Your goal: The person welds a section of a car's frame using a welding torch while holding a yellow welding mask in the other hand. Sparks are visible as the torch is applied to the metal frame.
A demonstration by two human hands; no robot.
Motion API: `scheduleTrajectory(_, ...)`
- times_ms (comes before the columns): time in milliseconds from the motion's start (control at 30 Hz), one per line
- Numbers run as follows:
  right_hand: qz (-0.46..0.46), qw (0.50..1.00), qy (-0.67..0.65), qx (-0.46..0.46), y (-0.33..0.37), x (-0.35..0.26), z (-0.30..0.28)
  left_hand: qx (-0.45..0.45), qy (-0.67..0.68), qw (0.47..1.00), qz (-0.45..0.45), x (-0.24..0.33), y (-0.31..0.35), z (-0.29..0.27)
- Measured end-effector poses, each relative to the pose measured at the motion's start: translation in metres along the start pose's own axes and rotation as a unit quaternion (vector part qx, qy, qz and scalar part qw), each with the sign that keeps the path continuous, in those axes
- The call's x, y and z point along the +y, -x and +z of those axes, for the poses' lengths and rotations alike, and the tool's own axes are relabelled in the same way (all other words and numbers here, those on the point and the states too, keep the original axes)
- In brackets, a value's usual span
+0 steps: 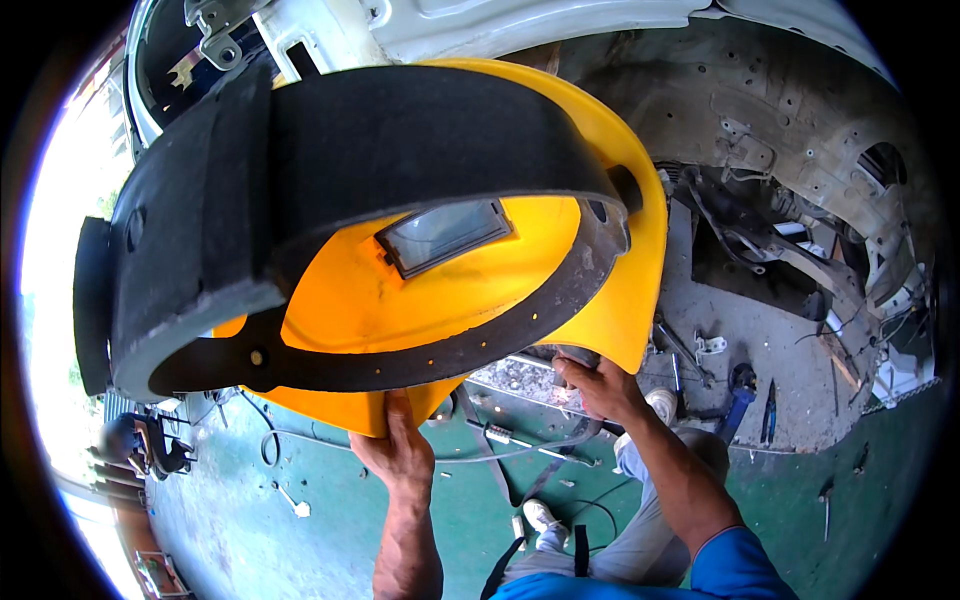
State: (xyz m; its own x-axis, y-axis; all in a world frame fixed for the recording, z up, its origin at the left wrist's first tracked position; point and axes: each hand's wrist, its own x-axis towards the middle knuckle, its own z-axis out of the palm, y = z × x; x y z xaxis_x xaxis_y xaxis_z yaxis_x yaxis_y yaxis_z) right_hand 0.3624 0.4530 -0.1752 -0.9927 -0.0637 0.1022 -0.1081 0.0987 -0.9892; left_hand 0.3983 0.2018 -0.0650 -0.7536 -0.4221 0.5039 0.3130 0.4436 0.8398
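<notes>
A yellow welding helmet with a dark viewing window fills the middle of the view, its inside facing me. Its wide black headband loops toward me. My left hand is closed on the helmet's lower edge, thumb on the inner side. Below the helmet's right corner, my right hand is closed around a dark handle. The helmet hides most of that handle, so its kind is unclear. A grey cable runs across the floor toward this hand.
Ahead stands a white car body with a bare, dirty wheel arch. Pliers, a blue-handled tool and other tools lie on a grey board at right. A strap and cables lie on the green floor near my feet.
</notes>
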Motion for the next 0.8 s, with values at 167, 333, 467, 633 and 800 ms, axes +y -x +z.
scheduleTrajectory(167,-0.012,0.999,0.030,0.008,0.001,-0.013,0.001,-0.013,-0.011,1.000,-0.007,-0.002,0.000,-0.003)
scheduleTrajectory(333,0.001,1.000,0.017,0.004,0.001,-0.009,0.001,-0.002,0.003,1.000,-0.009,-0.003,0.000,-0.001)
scheduleTrajectory(467,-0.007,1.000,-0.008,0.016,0.002,-0.003,0.001,0.004,0.002,1.000,0.000,-0.006,-0.001,0.000)
scheduleTrajectory(633,-0.003,1.000,-0.007,0.019,0.003,-0.003,0.000,-0.001,-0.004,1.000,-0.002,-0.004,-0.001,0.000)
scheduleTrajectory(800,-0.026,0.999,0.017,0.017,0.002,-0.005,0.001,0.003,0.003,1.000,0.002,-0.005,-0.001,0.001)
